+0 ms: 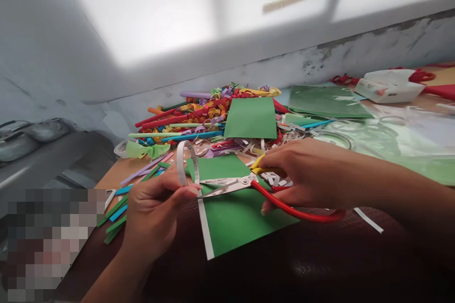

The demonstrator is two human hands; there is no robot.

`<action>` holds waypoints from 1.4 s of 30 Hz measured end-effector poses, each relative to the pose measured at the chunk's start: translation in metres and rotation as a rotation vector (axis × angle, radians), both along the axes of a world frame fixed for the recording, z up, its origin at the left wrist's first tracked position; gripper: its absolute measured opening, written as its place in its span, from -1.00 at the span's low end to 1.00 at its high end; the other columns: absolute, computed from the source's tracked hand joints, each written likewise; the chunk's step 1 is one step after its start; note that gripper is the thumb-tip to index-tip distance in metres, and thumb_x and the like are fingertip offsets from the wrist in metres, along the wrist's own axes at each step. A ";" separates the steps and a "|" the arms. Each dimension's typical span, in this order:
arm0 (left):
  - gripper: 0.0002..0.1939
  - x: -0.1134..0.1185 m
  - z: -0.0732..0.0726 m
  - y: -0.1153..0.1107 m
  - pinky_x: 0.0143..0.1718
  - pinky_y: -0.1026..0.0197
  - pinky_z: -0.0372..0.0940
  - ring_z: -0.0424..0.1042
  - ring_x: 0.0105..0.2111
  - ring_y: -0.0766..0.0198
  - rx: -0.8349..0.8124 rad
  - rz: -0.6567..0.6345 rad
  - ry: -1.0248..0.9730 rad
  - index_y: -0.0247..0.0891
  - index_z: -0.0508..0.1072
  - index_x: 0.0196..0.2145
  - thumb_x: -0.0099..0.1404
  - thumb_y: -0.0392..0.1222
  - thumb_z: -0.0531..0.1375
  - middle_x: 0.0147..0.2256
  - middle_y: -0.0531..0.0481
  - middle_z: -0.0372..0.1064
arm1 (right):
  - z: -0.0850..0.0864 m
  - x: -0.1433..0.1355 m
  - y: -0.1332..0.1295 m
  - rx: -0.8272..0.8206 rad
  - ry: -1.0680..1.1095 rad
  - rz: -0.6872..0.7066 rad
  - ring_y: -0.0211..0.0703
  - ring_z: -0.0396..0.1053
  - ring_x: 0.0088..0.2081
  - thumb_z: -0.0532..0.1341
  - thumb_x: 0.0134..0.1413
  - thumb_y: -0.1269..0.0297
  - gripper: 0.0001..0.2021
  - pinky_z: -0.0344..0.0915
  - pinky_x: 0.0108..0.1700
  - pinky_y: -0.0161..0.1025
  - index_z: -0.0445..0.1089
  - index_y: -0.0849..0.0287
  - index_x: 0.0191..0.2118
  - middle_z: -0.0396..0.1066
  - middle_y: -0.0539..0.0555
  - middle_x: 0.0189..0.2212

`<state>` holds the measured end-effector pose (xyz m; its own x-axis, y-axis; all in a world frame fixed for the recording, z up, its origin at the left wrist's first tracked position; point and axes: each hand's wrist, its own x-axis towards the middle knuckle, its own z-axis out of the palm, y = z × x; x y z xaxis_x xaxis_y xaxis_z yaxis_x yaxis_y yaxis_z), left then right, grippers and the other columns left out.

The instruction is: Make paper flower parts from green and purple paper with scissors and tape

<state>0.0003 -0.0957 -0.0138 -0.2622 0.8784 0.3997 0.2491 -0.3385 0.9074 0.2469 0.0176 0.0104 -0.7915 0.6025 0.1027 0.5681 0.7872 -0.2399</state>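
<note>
My right hand point(295, 175) grips a pair of scissors point(231, 183) with one yellow and one red handle. The blades are parted and lie across the white edge of a green paper sheet point(245, 222), close to my left fingertips. With thumb and finger, my left hand point(156, 203) pinches a narrow white paper strip point(182, 163) at that edge. The strip curls upward in a loop and bears printed letters. Below the blades, the white border still runs down the sheet's left side. My right fingers partly cover the sheet.
Behind the hands lies a pile of colourful paper pieces point(192, 116), with another green sheet point(250, 118) on it. Loose strips point(117, 213) spread at the left. A dark green sheet point(327, 101) and a white box point(389, 86) lie at the back right, along the wall.
</note>
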 end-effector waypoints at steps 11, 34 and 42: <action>-0.69 0.017 0.022 0.015 -0.39 0.26 0.21 0.28 -0.50 0.38 -0.108 0.028 0.023 -0.18 0.57 -0.59 0.01 0.07 0.49 -0.58 0.09 0.38 | -0.008 -0.002 0.012 -0.103 -0.046 0.134 -0.23 0.19 -0.54 0.23 0.16 -0.21 -0.57 -0.02 -0.48 -0.23 0.40 0.10 -0.40 0.34 -0.02 -0.54; -0.79 0.019 0.028 0.023 -0.23 0.22 0.30 0.43 -0.40 0.33 -0.081 -0.014 0.039 -0.10 0.62 -0.52 0.08 0.04 0.47 -0.51 0.10 0.52 | -0.014 -0.002 0.011 -0.136 -0.112 0.154 -0.29 0.18 -0.56 0.26 0.22 -0.05 -0.59 -0.03 -0.49 -0.28 0.35 0.16 -0.50 0.27 -0.05 -0.61; -0.75 0.011 0.013 0.022 -0.38 0.23 0.19 0.30 -0.49 0.37 -0.057 0.006 -0.022 -0.14 0.58 -0.53 0.10 0.05 0.45 -0.55 0.10 0.37 | -0.016 -0.005 0.004 -0.047 -0.174 0.102 -0.23 0.24 -0.54 0.30 0.17 -0.06 -0.66 -0.03 -0.48 -0.28 0.40 0.13 -0.37 0.34 -0.02 -0.56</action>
<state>0.0111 -0.0741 -0.0010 -0.2758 0.8977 0.3435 0.2308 -0.2851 0.9303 0.2418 0.0211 -0.0055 -0.8519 0.5194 -0.0669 0.5222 0.8330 -0.1830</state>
